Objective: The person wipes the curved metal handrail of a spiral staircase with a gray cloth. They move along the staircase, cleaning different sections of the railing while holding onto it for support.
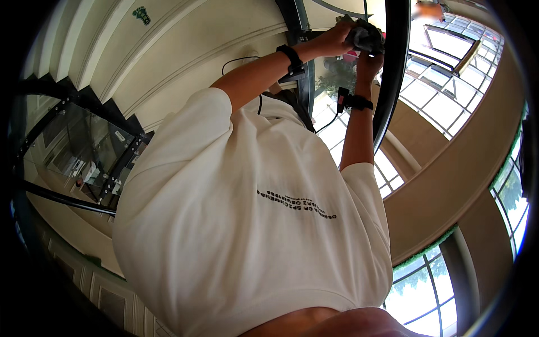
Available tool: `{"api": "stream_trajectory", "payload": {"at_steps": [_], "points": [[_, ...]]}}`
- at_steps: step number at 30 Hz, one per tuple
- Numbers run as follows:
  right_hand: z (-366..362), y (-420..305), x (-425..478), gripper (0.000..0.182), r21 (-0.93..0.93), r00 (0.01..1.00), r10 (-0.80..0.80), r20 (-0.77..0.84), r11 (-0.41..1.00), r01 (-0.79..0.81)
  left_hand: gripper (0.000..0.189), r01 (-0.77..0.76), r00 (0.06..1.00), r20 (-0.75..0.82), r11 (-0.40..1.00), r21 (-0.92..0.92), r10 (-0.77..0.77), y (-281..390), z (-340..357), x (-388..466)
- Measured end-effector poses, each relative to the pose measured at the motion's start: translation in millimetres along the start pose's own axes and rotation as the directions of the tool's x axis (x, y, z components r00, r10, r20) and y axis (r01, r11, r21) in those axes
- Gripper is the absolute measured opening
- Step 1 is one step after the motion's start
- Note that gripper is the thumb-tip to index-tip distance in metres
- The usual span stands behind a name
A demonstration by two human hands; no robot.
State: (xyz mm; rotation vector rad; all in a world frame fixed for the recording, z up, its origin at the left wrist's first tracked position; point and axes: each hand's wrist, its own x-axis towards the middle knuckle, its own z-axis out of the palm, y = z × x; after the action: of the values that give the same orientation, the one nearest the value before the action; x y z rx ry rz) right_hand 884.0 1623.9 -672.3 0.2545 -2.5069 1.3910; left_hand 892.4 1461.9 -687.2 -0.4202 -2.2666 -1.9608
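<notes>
A crumpled dark grey cloth [365, 37] is bunched between my two hands, beside the curved black handrail [393, 54]. My left hand [339, 38] grips it from the left, fingers partly hidden in its folds. Just below the cloth, my right hand [370, 65] is closed on its lower end, close against the inner side of the rail. Each wrist carries a black strap with a small device, the left strap [290, 59] and the right strap [360, 102]. Behind my hands is a glass balustrade panel [337, 78] with reflections in it.
Pale curved stair treads [202, 54] lie on the left, one with a green footprint sticker [141, 15]. Another glass balustrade [84, 143] with dark metal posts stands at far left. A thin black cable [328, 125] hangs from my right wrist device. Tall windows [438, 88] lie beyond the handrail.
</notes>
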Motion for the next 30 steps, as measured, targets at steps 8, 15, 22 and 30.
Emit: {"api": "stream_trajectory", "payload": {"at_steps": [8, 15, 22, 30], "points": [[-9.7, 42.9, -24.2, 0.029, -0.173, 0.994, 0.018, -0.109, 0.984, -0.036, 0.061, 0.358, 0.826, 0.31, 0.862, 0.359, -0.472, -18.0, 14.6, -22.4], [-8.3, -46.3, -109.5, 0.037, -0.172, 0.965, -0.034, 0.26, 0.982, 0.08, 0.099, 0.347, 0.85, 0.486, 0.911, -0.224, -0.204, -54.6, 6.1, -72.9], [2.9, -61.6, -125.1, 0.034, -0.305, 0.809, 0.332, 0.485, 0.931, -0.199, 0.076, 0.439, 0.824, 0.516, 0.839, -0.322, -0.233, -53.6, -21.4, -113.2], [-14.2, -118.2, -90.5, 0.033, -0.472, 0.844, 0.225, 0.487, 0.881, 0.037, 0.048, 0.306, 0.95, 0.136, 0.928, -0.212, -0.282, -63.2, -20.7, -107.8]]}}
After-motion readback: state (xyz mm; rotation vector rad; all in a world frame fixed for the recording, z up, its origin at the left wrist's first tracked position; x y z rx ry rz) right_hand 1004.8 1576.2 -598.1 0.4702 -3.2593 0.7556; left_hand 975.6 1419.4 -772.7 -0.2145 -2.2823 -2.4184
